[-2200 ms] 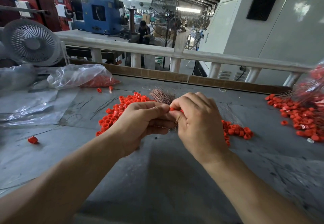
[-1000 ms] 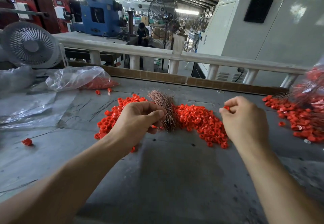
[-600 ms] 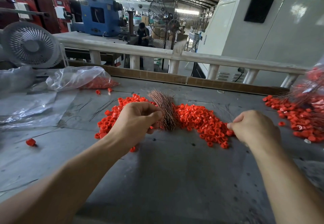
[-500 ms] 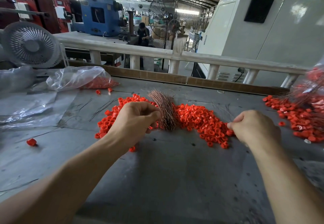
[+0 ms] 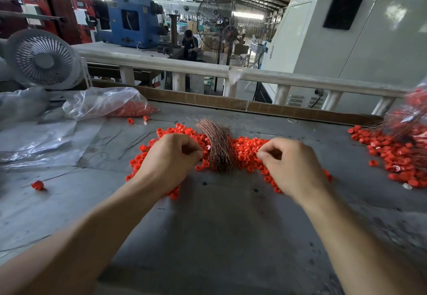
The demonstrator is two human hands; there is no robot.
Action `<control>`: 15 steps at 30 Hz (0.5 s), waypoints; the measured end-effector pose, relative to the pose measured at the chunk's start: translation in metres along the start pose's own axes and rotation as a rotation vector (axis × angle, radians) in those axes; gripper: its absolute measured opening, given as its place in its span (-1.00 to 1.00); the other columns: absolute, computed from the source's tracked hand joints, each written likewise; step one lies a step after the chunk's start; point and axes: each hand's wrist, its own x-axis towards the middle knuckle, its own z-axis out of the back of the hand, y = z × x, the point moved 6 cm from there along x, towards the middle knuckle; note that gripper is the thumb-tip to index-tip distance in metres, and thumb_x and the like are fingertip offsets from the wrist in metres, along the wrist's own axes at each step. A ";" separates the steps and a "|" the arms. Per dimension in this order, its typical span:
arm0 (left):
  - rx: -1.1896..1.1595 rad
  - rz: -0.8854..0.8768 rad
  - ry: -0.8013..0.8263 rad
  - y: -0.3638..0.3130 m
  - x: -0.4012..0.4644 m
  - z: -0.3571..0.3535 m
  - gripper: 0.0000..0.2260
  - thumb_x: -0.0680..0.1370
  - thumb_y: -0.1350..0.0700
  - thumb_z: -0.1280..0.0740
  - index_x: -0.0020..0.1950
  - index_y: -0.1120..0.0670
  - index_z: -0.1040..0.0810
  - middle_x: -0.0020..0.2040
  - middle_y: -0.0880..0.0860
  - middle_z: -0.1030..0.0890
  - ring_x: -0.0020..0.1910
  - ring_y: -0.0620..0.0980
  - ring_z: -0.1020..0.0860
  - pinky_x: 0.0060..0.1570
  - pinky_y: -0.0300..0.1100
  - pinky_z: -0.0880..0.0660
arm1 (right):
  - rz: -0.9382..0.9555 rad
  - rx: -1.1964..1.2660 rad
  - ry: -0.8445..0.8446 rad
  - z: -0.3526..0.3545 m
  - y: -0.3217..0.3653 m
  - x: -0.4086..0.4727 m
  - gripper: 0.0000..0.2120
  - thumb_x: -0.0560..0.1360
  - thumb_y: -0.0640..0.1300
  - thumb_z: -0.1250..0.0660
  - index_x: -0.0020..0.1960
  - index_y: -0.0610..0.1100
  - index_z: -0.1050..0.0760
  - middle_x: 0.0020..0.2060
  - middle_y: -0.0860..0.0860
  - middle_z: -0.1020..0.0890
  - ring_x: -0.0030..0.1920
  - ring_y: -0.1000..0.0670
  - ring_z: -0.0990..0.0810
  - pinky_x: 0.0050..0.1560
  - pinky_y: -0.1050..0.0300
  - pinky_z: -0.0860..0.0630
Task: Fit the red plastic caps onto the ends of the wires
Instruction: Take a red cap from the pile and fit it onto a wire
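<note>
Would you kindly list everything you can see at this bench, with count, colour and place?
loose caps: many, red, middle of the bench, either side of the wires
wire bundle: one, coppery, standing between the hands
capped pile: many, red, bench's right edge
stray cap: one, red, left, alone
plastic bag: one, clear, holding red caps, back left
desk fan: one, white, back left
railing: one, white, behind the bench
cabinet: one, off-white, back right
left hand: one, fingers curled beside the bundle
right hand: one, fingertips pinched over the caps; contents unclear
</note>
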 end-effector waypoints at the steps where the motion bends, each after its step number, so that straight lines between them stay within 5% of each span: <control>1: 0.043 0.001 0.004 0.001 -0.001 -0.001 -0.84 0.49 0.10 -0.51 -0.26 -0.10 -0.65 -0.29 -0.26 -0.64 -0.28 -0.31 -0.57 -0.36 -0.45 -0.38 | 0.027 0.020 0.025 -0.005 0.004 -0.002 -0.91 0.50 -0.06 -0.49 -0.18 0.05 -0.65 -0.27 0.16 -0.69 -0.17 0.06 -0.64 -0.07 0.11 -0.55; 6: 0.257 -0.021 -0.001 -0.002 -0.005 0.000 -0.88 0.44 -0.11 -0.54 -0.18 -0.11 -0.67 -0.29 -0.20 -0.59 -0.27 -0.27 -0.49 -0.29 -0.31 -0.34 | 0.102 0.046 0.092 -0.018 0.017 -0.008 -0.91 0.52 0.00 -0.48 -0.15 0.05 -0.65 -0.29 0.16 -0.68 -0.22 0.12 -0.63 -0.07 0.03 -0.58; 10: 0.343 -0.032 0.031 -0.007 -0.006 0.000 -0.85 0.48 -0.08 -0.50 -0.24 -0.11 -0.62 -0.29 -0.19 -0.60 -0.18 -0.09 -0.54 0.19 0.06 -0.49 | 0.125 0.048 0.085 -0.019 0.022 -0.009 -0.90 0.53 0.01 -0.46 -0.15 0.04 -0.65 -0.28 0.17 -0.67 -0.22 0.15 -0.62 -0.09 0.05 -0.58; 15: 0.312 -0.132 -0.083 -0.018 -0.009 0.007 -0.88 0.53 -0.01 -0.44 -0.19 -0.03 -0.66 -0.28 -0.14 -0.61 -0.18 -0.07 -0.54 -0.09 -0.11 -0.36 | 0.141 0.074 0.076 -0.018 0.024 -0.010 -0.92 0.53 -0.02 -0.47 -0.15 0.04 -0.65 -0.28 0.20 -0.67 -0.21 0.17 -0.61 -0.09 0.09 -0.56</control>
